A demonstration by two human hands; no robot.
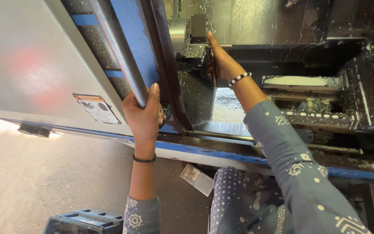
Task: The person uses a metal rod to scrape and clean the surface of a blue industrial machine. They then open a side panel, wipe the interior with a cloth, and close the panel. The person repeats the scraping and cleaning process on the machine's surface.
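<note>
Nearest the camera, a blue plastic crate (85,220) sits on the concrete floor (22,182) beside the patterned grey-blue clothing. Above it the left hand (144,115) wraps its fingers tight around the long round steel handle bar (117,52) of the grey sliding machine door (27,60), likely bracing the door open. Deeper inside the wet, chip-spattered enclosure, the right hand (221,63), wearing a beaded bracelet, closes its fingers on a thin metal key (215,45) seated in the silver cylindrical chuck (182,37), apparently for leverage
</note>
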